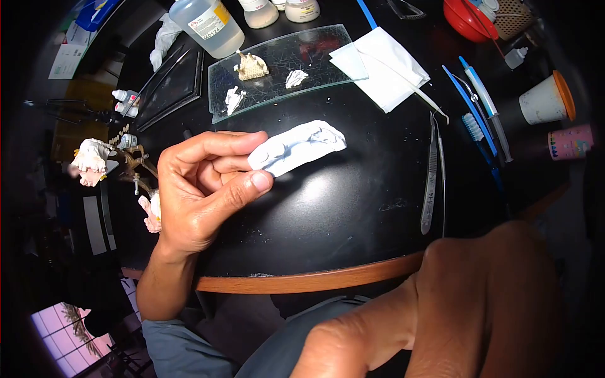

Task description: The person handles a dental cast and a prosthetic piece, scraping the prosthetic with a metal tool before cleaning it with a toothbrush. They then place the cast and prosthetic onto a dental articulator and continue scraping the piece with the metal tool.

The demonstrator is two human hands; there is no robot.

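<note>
White moulded piece (296,148) in view above the black tabletop (353,233), past the right hand (472,290), which looms bent and large nearest the camera, its grip impossible to tell. The left hand (201,189) has the piece's near-left end clamped between thumb and fingers, the rest jutting out free, with a scalpel (430,183) lying to the right. Farther off, a glass slab (283,88) bears a beige model (252,67) and two white scraps, with a large clear bottle (211,31) beyond its far edge.
</note>
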